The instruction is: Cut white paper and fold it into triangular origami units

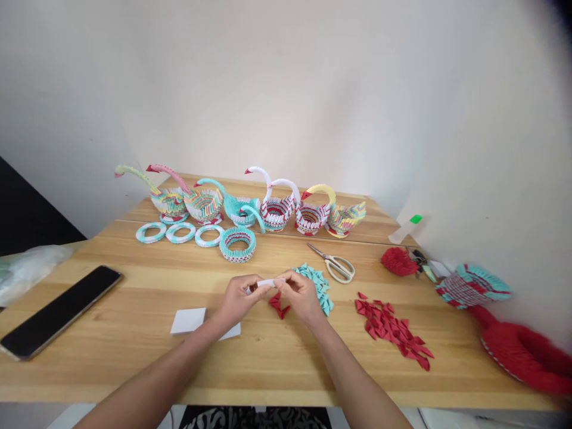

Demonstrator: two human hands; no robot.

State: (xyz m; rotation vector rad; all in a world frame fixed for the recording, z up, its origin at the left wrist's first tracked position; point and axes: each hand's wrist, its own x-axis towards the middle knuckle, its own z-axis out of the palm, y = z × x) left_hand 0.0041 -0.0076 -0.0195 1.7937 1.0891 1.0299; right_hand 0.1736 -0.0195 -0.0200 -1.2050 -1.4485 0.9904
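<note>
Between my left hand (240, 296) and my right hand (300, 292) is a small strip of white paper (267, 283), pinched at both ends above the table. Thumbs and fingertips of both hands are closed on it. Below my left forearm lie white paper pieces (188, 320), one of them partly hidden by the arm. Several folded red paper pieces (279, 305) lie just under the hands. A pile of folded turquoise paper triangles (318, 285) sits right behind my right hand, which covers part of it.
Several paper swans (277, 210) line the table's back, with paper rings (151, 233) and a woven turquoise ring (238, 245) before them. Scissors (338, 268) lie behind the turquoise pile. Red triangles (393, 330) and a red swan piece (527, 354) are at right, a phone (62, 310) at left.
</note>
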